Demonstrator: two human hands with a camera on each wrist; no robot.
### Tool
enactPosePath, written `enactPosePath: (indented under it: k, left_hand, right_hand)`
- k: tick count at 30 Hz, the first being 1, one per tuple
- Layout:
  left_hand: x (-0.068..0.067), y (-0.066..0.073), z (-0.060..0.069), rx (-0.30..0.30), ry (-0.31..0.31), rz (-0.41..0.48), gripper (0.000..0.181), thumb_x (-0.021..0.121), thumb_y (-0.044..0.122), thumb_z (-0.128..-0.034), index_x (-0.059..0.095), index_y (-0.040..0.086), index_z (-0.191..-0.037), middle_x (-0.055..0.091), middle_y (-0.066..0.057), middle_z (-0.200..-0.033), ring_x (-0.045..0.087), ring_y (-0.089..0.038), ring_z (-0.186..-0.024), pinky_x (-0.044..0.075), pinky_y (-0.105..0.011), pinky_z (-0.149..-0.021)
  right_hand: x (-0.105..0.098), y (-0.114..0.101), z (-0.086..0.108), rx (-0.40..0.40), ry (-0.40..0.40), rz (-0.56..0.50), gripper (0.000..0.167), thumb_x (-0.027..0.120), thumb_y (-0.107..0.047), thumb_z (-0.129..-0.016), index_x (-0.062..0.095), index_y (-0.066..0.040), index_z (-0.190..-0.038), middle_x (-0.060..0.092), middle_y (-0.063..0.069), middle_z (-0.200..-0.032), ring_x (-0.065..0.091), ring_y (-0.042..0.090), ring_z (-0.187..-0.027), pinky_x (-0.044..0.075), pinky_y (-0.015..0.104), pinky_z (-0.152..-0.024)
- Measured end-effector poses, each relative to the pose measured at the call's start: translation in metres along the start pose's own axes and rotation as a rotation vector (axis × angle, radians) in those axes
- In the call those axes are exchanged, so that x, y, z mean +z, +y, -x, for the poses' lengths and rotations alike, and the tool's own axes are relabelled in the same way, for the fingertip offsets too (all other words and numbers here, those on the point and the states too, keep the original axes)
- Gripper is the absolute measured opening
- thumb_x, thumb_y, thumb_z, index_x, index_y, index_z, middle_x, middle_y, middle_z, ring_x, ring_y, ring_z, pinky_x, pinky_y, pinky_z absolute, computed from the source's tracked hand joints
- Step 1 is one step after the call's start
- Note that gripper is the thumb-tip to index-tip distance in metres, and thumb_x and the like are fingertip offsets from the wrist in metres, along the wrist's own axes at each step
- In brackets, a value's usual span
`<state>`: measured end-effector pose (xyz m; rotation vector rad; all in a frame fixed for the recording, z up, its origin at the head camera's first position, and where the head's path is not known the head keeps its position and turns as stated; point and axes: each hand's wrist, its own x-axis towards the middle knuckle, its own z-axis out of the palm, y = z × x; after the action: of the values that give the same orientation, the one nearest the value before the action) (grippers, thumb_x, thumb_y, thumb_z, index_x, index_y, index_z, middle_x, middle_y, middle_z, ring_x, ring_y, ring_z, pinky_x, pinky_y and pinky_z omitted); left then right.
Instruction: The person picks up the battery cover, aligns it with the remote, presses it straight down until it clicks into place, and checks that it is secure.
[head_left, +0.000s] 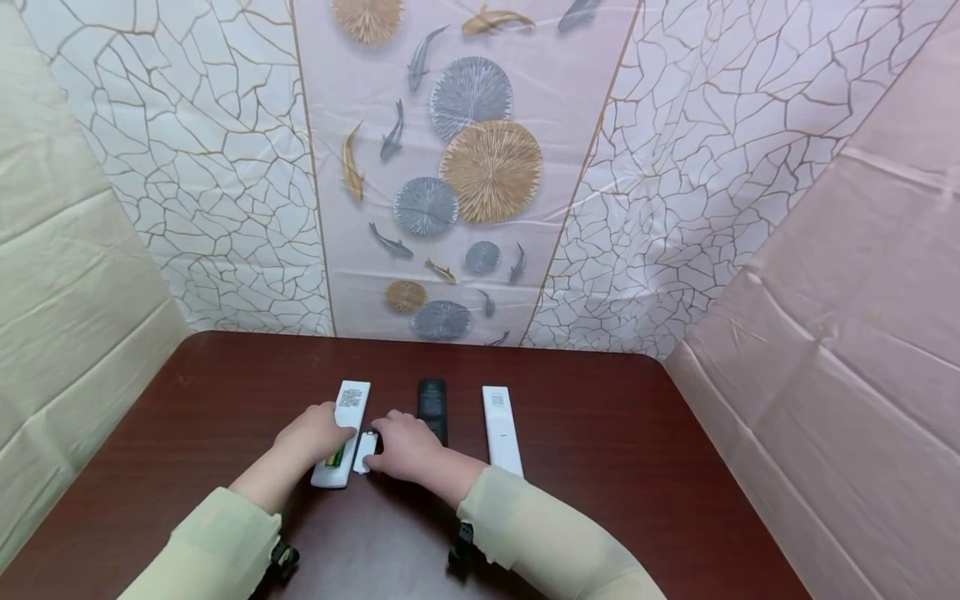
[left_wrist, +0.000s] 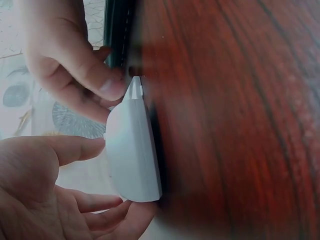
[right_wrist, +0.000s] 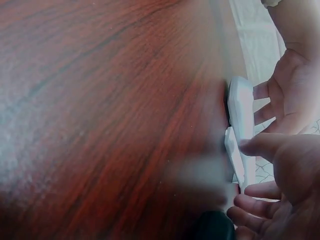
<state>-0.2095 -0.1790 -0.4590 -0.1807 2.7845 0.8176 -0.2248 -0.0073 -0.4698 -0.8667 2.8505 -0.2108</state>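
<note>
A white remote control [head_left: 351, 400] lies back up on the table, its battery bay uncovered and a green battery [head_left: 334, 457] showing inside. My left hand [head_left: 309, 435] holds this remote by its sides, thumb on one edge and fingers on the other; the left wrist view shows its white end [left_wrist: 132, 155] between them. Just to the right is a small white battery cover [head_left: 365, 452], which my right hand [head_left: 407, 448] pinches at its two ends. Close up in the right wrist view, the thumb touches the cover [right_wrist: 233, 154] beside the remote [right_wrist: 241, 105].
A black remote [head_left: 432, 402] lies just beyond my right hand, partly hidden by it. Farther right is another white remote [head_left: 501, 427], its near end by my right forearm. The dark brown table [head_left: 615, 467] ends at patterned cloth walls [head_left: 480, 275].
</note>
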Motion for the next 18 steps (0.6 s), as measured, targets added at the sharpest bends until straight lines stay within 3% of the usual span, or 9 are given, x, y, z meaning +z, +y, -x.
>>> enactPosePath:
  k: [4, 12, 18]
  left_hand:
    - [0.0009, -0.0003, -0.0012, -0.01, -0.005, 0.0, 0.055, 0.065, 0.026, -0.0926, 0.051, -0.012, -0.13, 0.064, -0.023, -0.109, 0.062, -0.024, -0.08, 0.052, -0.04, -0.065]
    - [0.0014, -0.0012, -0.005, -0.005, -0.017, -0.003, 0.053, 0.067, 0.021, -0.0924, 0.051, -0.012, -0.131, 0.063, -0.023, -0.11, 0.062, -0.024, -0.081, 0.052, -0.04, -0.066]
    - [0.0004, -0.0019, -0.0055, -0.005, -0.034, 0.034, 0.057, 0.068, 0.02, -0.0924, 0.047, -0.013, -0.134, 0.061, -0.025, -0.112, 0.062, -0.025, -0.084, 0.053, -0.04, -0.068]
  right_hand:
    - [0.0014, -0.0001, -0.0029, 0.016, -0.02, 0.013, 0.055, 0.072, -0.048, -0.088, 0.063, -0.016, -0.132, 0.062, 0.0, -0.112, 0.058, 0.014, -0.095, 0.05, 0.028, -0.08]
    - [-0.0002, -0.0012, -0.003, -0.005, -0.03, 0.024, 0.05, 0.073, -0.046, -0.087, 0.066, -0.019, -0.129, 0.062, -0.002, -0.111, 0.057, 0.014, -0.094, 0.049, 0.03, -0.081]
    - [0.0012, 0.0007, -0.0074, 0.005, -0.026, -0.029, 0.047, 0.077, -0.044, -0.085, 0.067, -0.018, -0.123, 0.062, -0.003, -0.105, 0.056, 0.011, -0.088, 0.049, 0.029, -0.077]
